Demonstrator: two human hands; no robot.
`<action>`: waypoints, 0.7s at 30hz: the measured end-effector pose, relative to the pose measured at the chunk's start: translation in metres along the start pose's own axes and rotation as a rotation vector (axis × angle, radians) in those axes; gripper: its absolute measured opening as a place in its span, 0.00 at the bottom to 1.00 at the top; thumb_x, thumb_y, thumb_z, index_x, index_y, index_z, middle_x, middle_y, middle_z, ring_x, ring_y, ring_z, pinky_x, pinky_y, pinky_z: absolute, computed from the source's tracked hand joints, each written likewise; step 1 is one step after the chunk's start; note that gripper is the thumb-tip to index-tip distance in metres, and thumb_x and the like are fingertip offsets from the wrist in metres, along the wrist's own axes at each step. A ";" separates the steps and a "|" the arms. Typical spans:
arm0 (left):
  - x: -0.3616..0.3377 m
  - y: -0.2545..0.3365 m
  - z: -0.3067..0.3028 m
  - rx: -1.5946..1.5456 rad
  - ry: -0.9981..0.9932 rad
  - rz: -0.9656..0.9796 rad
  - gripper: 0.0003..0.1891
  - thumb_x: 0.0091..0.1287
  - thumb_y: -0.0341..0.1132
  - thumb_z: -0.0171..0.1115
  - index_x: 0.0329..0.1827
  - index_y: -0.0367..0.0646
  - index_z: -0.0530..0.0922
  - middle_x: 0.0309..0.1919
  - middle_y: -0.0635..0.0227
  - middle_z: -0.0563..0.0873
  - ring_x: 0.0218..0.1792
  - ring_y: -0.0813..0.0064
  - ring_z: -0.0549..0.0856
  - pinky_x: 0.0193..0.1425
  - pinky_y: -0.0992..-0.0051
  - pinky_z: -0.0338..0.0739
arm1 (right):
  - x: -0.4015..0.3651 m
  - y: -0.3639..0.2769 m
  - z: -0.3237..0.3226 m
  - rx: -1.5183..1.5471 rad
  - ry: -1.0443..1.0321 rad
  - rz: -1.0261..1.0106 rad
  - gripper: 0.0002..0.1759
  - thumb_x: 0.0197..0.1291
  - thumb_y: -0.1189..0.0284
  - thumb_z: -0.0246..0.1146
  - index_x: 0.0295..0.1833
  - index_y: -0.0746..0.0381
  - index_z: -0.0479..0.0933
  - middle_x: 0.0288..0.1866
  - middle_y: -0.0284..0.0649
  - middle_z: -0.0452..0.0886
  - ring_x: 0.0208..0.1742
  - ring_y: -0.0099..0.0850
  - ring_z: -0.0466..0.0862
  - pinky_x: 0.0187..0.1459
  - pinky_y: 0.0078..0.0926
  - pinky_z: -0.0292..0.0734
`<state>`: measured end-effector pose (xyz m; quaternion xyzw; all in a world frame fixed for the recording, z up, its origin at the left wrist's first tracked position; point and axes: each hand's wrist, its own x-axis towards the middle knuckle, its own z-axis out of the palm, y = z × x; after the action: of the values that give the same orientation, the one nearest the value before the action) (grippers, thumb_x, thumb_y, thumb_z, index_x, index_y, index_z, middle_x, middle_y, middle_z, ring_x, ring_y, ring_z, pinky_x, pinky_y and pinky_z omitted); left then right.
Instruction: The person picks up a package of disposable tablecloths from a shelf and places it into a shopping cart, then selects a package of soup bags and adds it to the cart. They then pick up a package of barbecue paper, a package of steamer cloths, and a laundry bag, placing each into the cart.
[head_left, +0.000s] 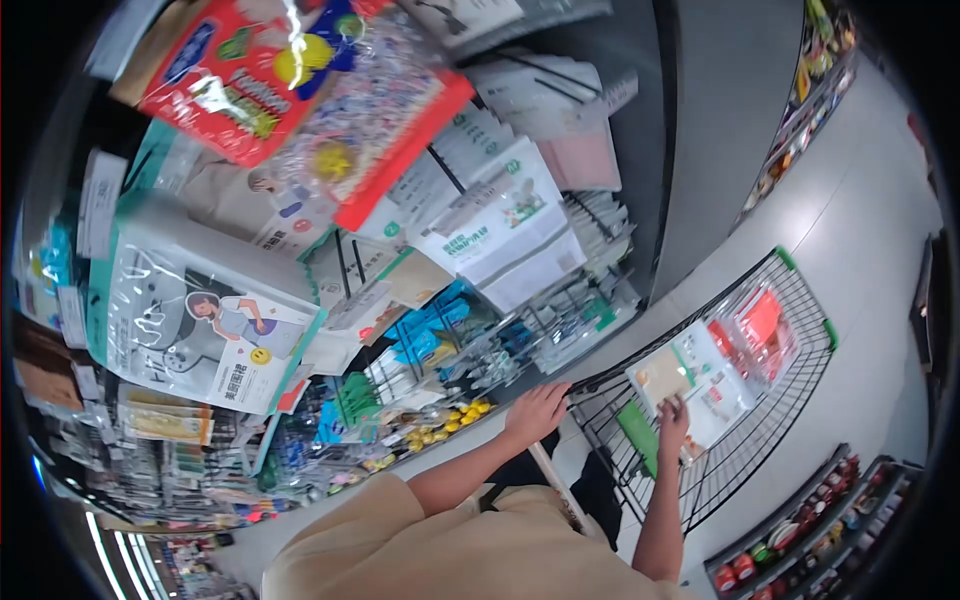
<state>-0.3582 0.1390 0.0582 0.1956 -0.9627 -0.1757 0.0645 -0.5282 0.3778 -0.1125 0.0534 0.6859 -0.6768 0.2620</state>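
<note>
On the left, packaged goods hang in close rows: a clear-fronted packet with a green edge and a cartoon figure [215,330], and beyond it a red bag [230,90] with a see-through part. Farther right hang white packets with green print [510,225], with small yellow items [440,425] low down on the near side of the display. The left hand [537,412] lies palm down at the near left corner of a wire shopping cart [780,435], its fingers bent over the edge; how tightly it grips I cannot tell. To its right, the right hand [673,425] reaches into the cart, fingertips touching a white packet with a beige panel [660,374]; whether they pinch it I cannot tell. That packet lies inside the cart, beside another white packet [722,405]. Farther right, red packets in clear wrapping [765,335] lie near the cart's far end.
</note>
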 end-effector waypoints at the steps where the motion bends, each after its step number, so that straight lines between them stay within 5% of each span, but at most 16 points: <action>1: 0.001 -0.002 -0.002 -0.052 0.008 -0.005 0.17 0.69 0.37 0.58 0.59 0.45 0.76 0.50 0.62 0.84 0.48 0.60 0.84 0.50 0.63 0.80 | -0.007 -0.002 -0.001 -0.052 -0.016 0.001 0.22 0.70 0.71 0.58 0.67 0.67 0.69 0.49 0.43 0.84 0.47 0.27 0.83 0.43 0.20 0.77; 4: -0.003 -0.017 -0.001 -0.212 0.009 -0.038 0.17 0.69 0.36 0.59 0.60 0.44 0.77 0.54 0.61 0.84 0.53 0.58 0.83 0.56 0.62 0.78 | -0.055 -0.056 0.013 -0.020 -0.037 0.009 0.22 0.69 0.71 0.58 0.65 0.70 0.70 0.48 0.46 0.85 0.48 0.27 0.83 0.46 0.23 0.77; 8: -0.026 -0.043 -0.030 -0.545 0.251 -0.171 0.18 0.71 0.33 0.59 0.62 0.40 0.77 0.58 0.52 0.81 0.60 0.53 0.80 0.63 0.66 0.74 | -0.106 -0.090 0.019 -0.052 -0.063 -0.082 0.22 0.68 0.71 0.59 0.64 0.70 0.71 0.48 0.47 0.85 0.49 0.29 0.83 0.49 0.26 0.77; 16: -0.002 -0.182 -0.149 -0.649 1.068 -0.423 0.25 0.72 0.30 0.59 0.70 0.34 0.65 0.64 0.53 0.74 0.60 0.65 0.76 0.67 0.67 0.68 | -0.143 -0.116 0.072 -0.137 -0.134 -0.035 0.24 0.67 0.68 0.61 0.64 0.70 0.71 0.49 0.44 0.85 0.51 0.28 0.83 0.50 0.24 0.77; 21: 0.019 -0.224 -0.185 -0.965 1.010 -0.439 0.21 0.70 0.30 0.61 0.64 0.32 0.71 0.59 0.53 0.78 0.58 0.66 0.76 0.65 0.68 0.69 | -0.142 -0.122 0.102 -0.123 -0.189 -0.105 0.22 0.69 0.70 0.59 0.66 0.67 0.69 0.52 0.44 0.85 0.53 0.30 0.83 0.53 0.27 0.77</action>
<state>-0.2604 -0.1191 0.1505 0.3911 -0.5698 -0.4775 0.5425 -0.4293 0.3111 0.0639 -0.0627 0.7003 -0.6482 0.2923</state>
